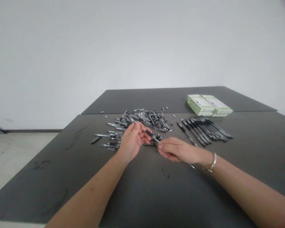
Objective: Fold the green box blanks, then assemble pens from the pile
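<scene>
Between my two hands is a pen [149,133] with a clear barrel and a black grip, slanting down to the right. My left hand [132,139] pinches its barrel on the upper left side. The fingers of my right hand [172,148] are closed at its lower right end, where their tips hide what they hold. Behind and left of my left hand lie loose pen barrels [114,124] and a heap of black and clear pen parts [147,116]. Right of my right hand, pens [201,128] lie side by side in a slanted row.
Light green and white boxes [207,104] stand stacked at the back right of the dark table [142,190]. Several small pointed tips [174,116] lie scattered around the heap. A pale wall [142,44] rises behind the table.
</scene>
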`<state>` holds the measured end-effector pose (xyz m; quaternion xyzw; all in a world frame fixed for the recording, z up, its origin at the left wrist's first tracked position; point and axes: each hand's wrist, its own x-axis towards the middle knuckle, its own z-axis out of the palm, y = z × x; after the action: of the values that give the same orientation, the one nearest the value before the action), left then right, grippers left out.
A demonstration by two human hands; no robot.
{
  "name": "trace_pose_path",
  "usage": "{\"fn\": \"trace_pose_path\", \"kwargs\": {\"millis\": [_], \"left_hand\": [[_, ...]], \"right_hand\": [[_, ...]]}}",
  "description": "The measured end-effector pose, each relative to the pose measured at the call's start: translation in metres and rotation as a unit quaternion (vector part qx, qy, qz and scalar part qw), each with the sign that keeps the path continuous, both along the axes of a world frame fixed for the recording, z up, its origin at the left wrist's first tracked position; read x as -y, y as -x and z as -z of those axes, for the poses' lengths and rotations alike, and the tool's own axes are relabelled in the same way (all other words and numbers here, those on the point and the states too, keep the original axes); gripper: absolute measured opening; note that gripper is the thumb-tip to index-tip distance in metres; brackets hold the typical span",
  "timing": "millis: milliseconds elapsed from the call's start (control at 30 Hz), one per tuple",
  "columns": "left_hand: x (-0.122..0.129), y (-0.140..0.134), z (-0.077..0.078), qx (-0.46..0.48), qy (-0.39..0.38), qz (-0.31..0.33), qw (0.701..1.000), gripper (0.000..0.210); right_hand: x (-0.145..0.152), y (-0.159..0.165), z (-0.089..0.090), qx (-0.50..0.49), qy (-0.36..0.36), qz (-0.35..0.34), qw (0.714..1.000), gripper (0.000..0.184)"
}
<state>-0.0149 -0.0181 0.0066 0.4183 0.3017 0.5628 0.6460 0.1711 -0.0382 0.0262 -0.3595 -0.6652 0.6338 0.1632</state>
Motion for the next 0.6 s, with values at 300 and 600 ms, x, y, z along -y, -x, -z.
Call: {"fn": "trace_pose_path", "kwargs": {"millis": [300, 600], "left_hand": [[0.0012, -0.0016, -0.0001, -0.01, -0.003, 0.0, 1.0, 0.022], [0.0042, -0.001, 0.0006, -0.015, -0.024, 0.053, 0.998, 0.028]], "right_hand": [[-0.0015, -0.0013, -0.0015, 0.004, 0.0, 0.009, 1.0, 0.034], [-0.0009, -0.0026, -0.0018, -0.02, -0.018, 0.018, 0.999, 0.036]]}}
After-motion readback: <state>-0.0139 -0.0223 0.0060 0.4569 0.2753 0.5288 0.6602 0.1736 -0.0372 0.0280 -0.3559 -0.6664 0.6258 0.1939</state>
